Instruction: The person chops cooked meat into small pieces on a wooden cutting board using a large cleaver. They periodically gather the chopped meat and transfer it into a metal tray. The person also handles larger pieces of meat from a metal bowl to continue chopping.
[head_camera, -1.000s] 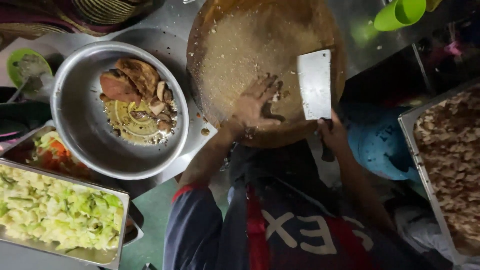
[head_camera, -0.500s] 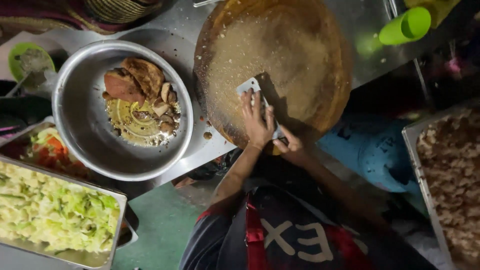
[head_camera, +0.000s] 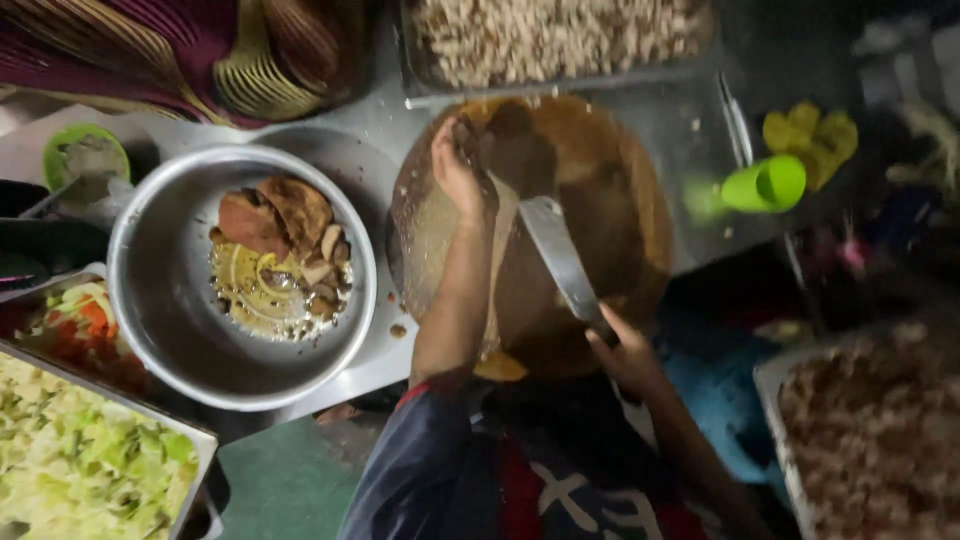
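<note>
Since the earlier frame the left hand (head_camera: 458, 165) has slid to the far rim of the round brown wooden chopping block (head_camera: 600, 215), fingers flat and spread. The right hand (head_camera: 625, 350) grips the broad steel cleaver (head_camera: 558, 255) by its handle, the safe hold; it looks heavy, stiff and maybe greasy.

Dim scene, right side sunk in shadow, motion blur throughout, soft glare on steel bowl (head_camera: 180, 330) rim

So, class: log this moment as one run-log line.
left hand: flat on round wooden board | right hand: holds cleaver | steel bowl: cooked food, beside board
</note>
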